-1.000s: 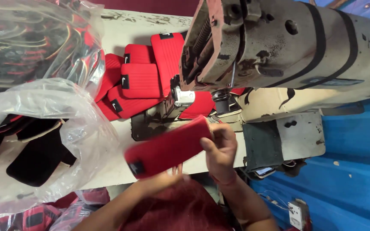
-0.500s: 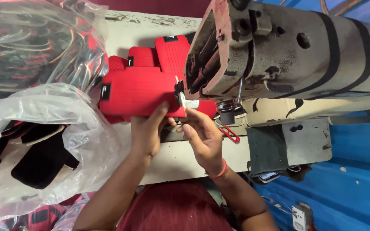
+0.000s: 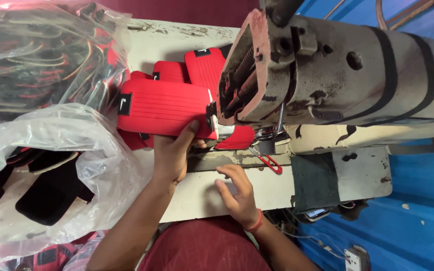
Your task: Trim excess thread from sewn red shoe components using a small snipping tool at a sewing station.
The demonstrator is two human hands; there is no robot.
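- The red padded piece (image 3: 164, 108) lies flat on the sewing table, in front of the head of the sewing machine (image 3: 337, 80).
- Its long axis runs left to right across the picture. The right end points into the machine's needle area; the left end, which carries a small black tag (image 3: 124, 104), points toward the plastic bags.
- Fine stitched lines run along its length.
- The left hand (image 3: 173, 153) grips the near edge of this piece close to its right end, thumb on top and fingers curled underneath, so the hand is closed on it.
- The right hand (image 3: 237, 193) rests on the pale table (image 3: 272, 193) just in front of the machine, fingers loosely spread and bent, holding nothing. A red band sits at its wrist.
- Behind the held piece, more red pieces (image 3: 204, 68) of the same kind lie stacked against the machine.
- A small red-handled snipper (image 3: 269, 163) lies on the table just right of the hands, below the needle.
- To the left, a clear plastic bag (image 3: 51, 165) holds black and red cut parts; a second bag (image 3: 36, 55) farther back holds more.
- A blue surface (image 3: 418, 211) shows to the right of the table.
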